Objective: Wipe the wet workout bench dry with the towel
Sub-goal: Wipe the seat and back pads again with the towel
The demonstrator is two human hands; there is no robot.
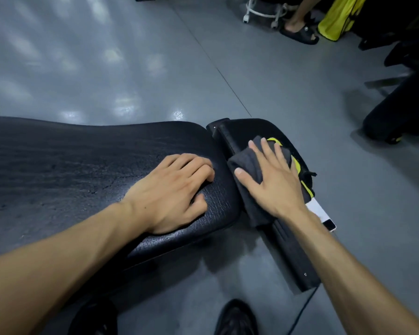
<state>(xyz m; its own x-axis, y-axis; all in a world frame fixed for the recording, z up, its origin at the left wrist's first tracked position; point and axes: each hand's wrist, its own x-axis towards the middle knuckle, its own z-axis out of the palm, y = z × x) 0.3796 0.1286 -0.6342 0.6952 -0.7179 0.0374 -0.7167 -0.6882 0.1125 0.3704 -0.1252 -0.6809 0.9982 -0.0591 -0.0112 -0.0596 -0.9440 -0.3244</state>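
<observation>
The black padded workout bench (70,165) stretches from the left edge to the middle of the view, its textured surface glistening in places. A smaller black end section (283,240) with yellow-green trim sits to its right. My left hand (172,189) rests palm down on the main pad's right end, fingers slightly curled, holding nothing. My right hand (271,180) presses flat with spread fingers on a dark grey towel (249,165) that is draped over the end section beside the gap between the two pads.
Grey glossy floor (131,56) surrounds the bench. My dark shoes (235,317) stand at the bottom. Another person's sandalled foot (298,30), a wheeled white frame (261,13) and a yellow bag (339,18) are at the top right. A white-and-black device (322,213) lies by the end section.
</observation>
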